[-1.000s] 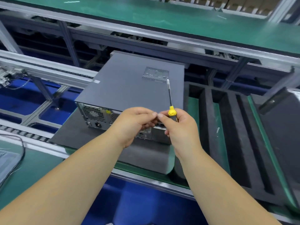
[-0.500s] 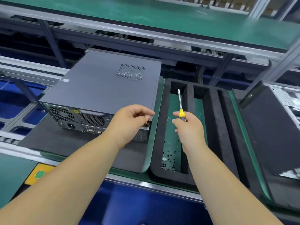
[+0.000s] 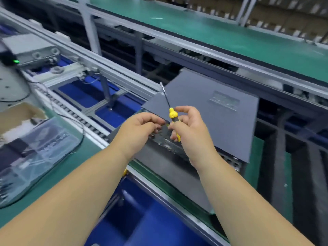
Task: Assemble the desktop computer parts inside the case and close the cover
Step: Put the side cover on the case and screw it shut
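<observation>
Since the earlier frame your right hand (image 3: 190,128) has swung back from the foam tray to meet your left hand (image 3: 140,130) at the rear panel of the computer case (image 3: 213,118). Right fingers grasp the yellow screwdriver (image 3: 173,115), shaft up; left fingers curl, pinching something too small to identify. The case lies on the desk (image 3: 83,153), cover already on; fastening it probably remains.

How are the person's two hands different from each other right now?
The right hand holds a yellow-handled screwdriver, shaft pointing up and away; the left hand holds no tool that I can see. The left hand's fingers curl toward the right hand's fingertips. Both hover over the rear edge of the closed grey computer case.
</observation>
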Demonstrator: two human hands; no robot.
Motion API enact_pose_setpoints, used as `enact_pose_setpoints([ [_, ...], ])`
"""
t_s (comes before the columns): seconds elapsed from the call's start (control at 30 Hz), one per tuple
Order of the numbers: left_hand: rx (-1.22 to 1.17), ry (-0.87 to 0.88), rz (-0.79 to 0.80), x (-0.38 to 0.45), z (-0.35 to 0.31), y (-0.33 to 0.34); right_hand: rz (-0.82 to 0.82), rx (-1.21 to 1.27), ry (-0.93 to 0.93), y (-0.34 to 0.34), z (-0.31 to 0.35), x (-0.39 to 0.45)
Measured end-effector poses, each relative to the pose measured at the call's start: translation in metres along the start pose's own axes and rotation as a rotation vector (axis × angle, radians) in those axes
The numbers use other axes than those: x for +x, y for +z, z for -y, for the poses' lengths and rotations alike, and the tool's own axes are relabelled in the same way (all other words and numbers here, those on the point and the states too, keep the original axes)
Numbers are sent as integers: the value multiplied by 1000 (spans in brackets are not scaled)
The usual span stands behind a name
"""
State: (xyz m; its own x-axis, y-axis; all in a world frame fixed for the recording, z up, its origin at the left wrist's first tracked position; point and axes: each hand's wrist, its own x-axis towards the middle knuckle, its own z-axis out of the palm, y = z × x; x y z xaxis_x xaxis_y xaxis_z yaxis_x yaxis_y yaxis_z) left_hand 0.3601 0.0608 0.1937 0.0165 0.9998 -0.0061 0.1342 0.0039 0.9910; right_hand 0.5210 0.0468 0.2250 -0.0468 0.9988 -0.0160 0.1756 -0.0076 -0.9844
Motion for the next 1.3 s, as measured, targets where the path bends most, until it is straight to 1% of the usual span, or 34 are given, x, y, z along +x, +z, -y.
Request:
enact_pose_setpoints([
  [0.1, -19, -53, -87, -1, 14, -61, 85, -28, 25, 61, 7, 13],
  [0.23, -14, -122, -218, -6, 36, -145, 148, -54, 24, 145, 9, 31],
  [0.33, 11, -173, -312, -7, 57, -205, 185, -130, 16, 201, 5, 44],
  [0.47, 16, -238, -431, -5, 90, -272, 183, -238, 19, 264, -5, 63],
  [0.67, 50, -321, -489, 8, 130, -353, 168, -281, 65, 337, -26, 91],
  [0.8, 59, -358, -448, 13, 146, -381, 186, -360, 105, 372, -41, 105],
  [0.97, 0, -419, -442, 10, 163, -396, 229, -518, 130, 402, -61, 116],
  [1.1, -24, -436, -424, 10, 170, -405, 246, -652, 114, 417, -78, 121],
  [1.3, -2, -445, -382, 12, 175, -411, 227, -737, 100, 428, -95, 132],
])
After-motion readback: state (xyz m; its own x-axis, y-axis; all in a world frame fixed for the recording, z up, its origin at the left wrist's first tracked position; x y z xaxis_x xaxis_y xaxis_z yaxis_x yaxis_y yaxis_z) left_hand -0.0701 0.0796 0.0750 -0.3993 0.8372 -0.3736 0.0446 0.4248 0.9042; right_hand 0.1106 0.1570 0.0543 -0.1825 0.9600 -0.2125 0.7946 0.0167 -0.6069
